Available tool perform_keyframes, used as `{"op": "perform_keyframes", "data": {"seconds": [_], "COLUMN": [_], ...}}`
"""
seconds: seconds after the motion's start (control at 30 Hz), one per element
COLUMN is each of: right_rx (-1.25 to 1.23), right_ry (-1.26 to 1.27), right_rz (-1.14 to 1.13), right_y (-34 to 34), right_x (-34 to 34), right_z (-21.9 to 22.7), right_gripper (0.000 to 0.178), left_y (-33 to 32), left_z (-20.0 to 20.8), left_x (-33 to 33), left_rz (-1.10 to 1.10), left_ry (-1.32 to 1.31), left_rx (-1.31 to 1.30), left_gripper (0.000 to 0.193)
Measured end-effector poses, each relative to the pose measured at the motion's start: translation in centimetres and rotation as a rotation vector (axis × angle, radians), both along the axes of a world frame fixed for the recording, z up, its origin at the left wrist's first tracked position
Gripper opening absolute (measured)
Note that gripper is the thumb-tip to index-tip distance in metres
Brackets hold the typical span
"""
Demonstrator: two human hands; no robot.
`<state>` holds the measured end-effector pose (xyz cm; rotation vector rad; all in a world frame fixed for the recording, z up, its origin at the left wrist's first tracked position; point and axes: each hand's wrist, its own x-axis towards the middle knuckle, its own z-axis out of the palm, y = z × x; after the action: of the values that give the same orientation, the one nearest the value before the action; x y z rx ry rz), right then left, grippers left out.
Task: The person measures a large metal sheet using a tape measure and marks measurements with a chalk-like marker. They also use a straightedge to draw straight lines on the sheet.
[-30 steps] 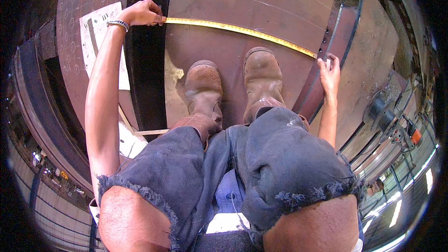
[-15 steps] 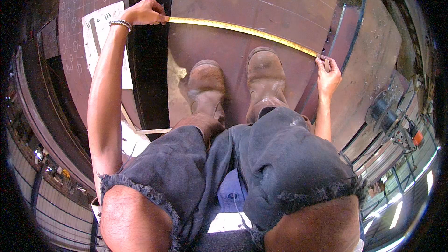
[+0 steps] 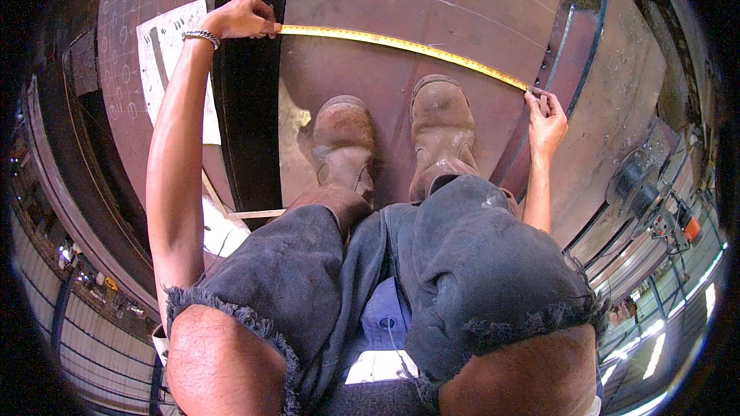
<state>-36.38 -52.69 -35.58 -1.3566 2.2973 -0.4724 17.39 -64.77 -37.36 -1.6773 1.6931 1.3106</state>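
A yellow tape measure blade point(image 3: 405, 45) stretches across a reddish-brown steel plate point(image 3: 416, 0). My left hand point(image 3: 240, 17) is closed on its left end, by the plate's left edge above a dark gap. At the plate's right edge, my right hand point(image 3: 547, 125) pinches the other end of the blade. A short, flat, pale-brown piece point(image 3: 544, 105) shows between the right fingers; its kind is unclear. The tape's case cannot be made out. Faint white lines run over the plate beyond the blade.
My boots point(image 3: 442, 112) stand on the plate, just nearer than the tape. Left of the dark gap point(image 3: 247, 123), a white marked sheet point(image 3: 176, 50) lies on another plate with chalk circles. To the right are a tilted plate point(image 3: 617, 69) and a dark round machine with orange point(image 3: 636, 177).
The view has shifted very slightly. Both hands keep their hold on the tape, and it stays stretched in the same place across the plate.
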Motion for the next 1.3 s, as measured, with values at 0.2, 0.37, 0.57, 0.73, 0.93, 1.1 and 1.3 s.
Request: {"op": "perform_keyframes", "data": {"seconds": [0.2,0.37,0.57,0.73,0.93,1.1,1.3], "right_rx": [-0.020,0.006,-0.030,-0.020,0.067,0.084,0.099], "right_ry": [-0.029,-0.016,0.124,-0.056,-0.353,-0.722,-0.934], "right_rz": [0.031,0.064,0.103,0.378,0.424,0.339,0.201], "right_y": [0.2,0.1,-1.4,-4.2,-6.4,-7.1,-7.5], "right_x": [-1.2,-1.2,1.3,4.6,9.7,11.0,12.4], "right_z": [-1.1,-1.1,1.8,3.8,4.4,2.6,2.8], "right_gripper": [0.025,0.030,0.031,0.025,0.019,0.021,0.019], "left_y": [-0.1,-0.1,0.0,0.2,0.0,0.2,0.4], "left_z": [0.5,0.4,0.7,0.5,0.7,0.5,-0.1], "left_x": [-0.3,0.1,-0.5,-0.3,-0.5,-0.3,0.2], "left_rz": [-0.026,-0.043,-0.027,0.021,-0.032,-0.022,-0.008], "left_ry": [-0.020,-0.019,-0.045,-0.046,-0.064,-0.042,-0.016], "left_rx": [0.012,0.027,-0.025,-0.024,-0.030,-0.044,-0.037], "left_gripper": [0.037,0.037,0.037,0.035,0.035,0.037,0.036]}}
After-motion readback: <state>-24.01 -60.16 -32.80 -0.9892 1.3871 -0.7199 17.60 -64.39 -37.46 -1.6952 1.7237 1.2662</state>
